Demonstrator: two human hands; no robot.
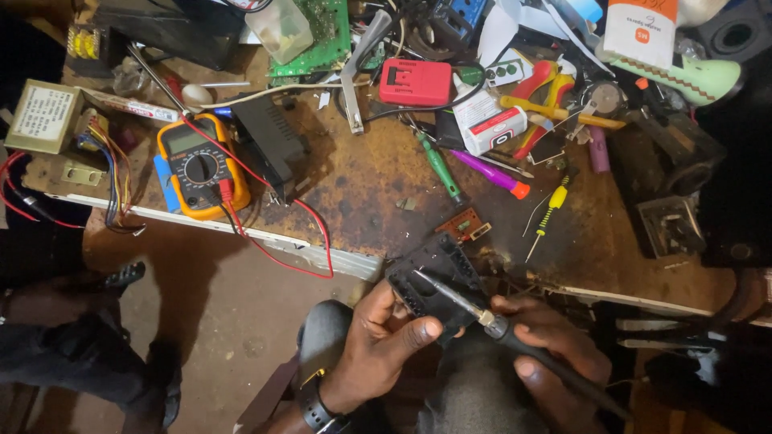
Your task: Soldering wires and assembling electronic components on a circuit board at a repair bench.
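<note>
A single head-worn camera looks steeply down from close above, taking in the cluttered counter ahead and the floor beneath.

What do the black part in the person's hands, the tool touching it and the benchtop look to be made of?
The black part looks like moulded plastic: matte, with slots and ribs. The tool in the right hand has a shiny metal shaft and a dark handle, probably plastic or rubber. The left hand steadies the part. The benchtop seems to be worn board, stained brown, with a pale edge strip.
</note>
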